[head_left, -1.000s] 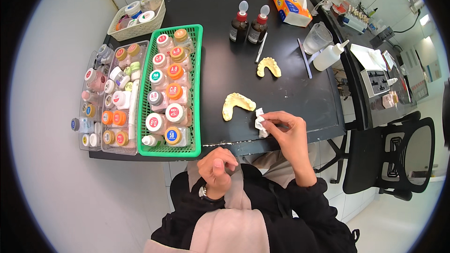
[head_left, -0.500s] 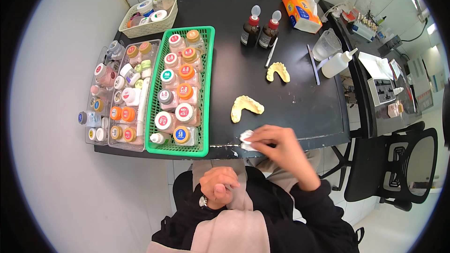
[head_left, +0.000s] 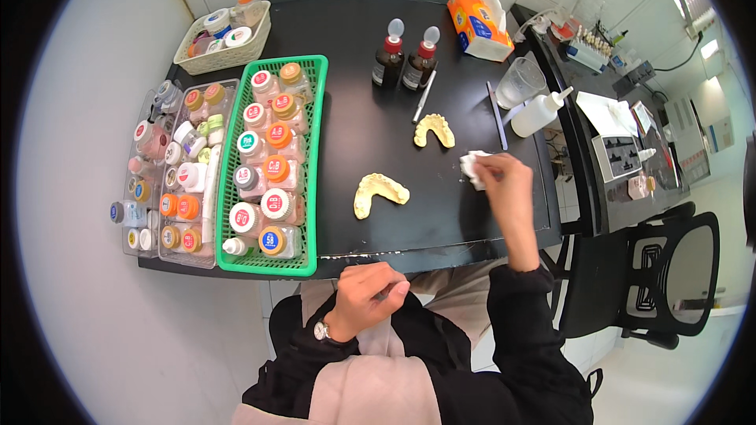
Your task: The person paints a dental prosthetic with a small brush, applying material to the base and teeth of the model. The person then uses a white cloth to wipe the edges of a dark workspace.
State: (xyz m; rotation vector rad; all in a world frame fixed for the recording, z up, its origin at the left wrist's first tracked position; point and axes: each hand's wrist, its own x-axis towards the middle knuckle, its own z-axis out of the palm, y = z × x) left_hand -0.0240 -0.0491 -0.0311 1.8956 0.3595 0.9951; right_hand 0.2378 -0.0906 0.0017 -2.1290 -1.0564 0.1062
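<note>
On the right part of the black table (head_left: 429, 212), my right hand (head_left: 509, 193) pinches a crumpled white tissue (head_left: 472, 167) and presses it to the surface beside some pale crumbs. My left hand (head_left: 366, 297) is curled closed in front of the table's near edge, with nothing visible in it. A cream horseshoe-shaped dental cast (head_left: 379, 190) lies left of the tissue. Farther back rests a second, similar dental cast (head_left: 435, 131) with tooth shapes along its curve.
Left stands a green basket (head_left: 313, 181) of capped jars, beside clear trays (head_left: 167, 256) holding more containers. Two brown dropper bottles (head_left: 388, 63), a pen-like tool (head_left: 424, 97), a tissue pack (head_left: 480, 26), a clear cup (head_left: 520, 83), and a white squeeze bottle (head_left: 539, 114) stand or lie toward the back.
My right hand has moved the tissue from the table's near edge away from me and to the right. My left hand has shifted slightly toward the table edge, still curled.
</note>
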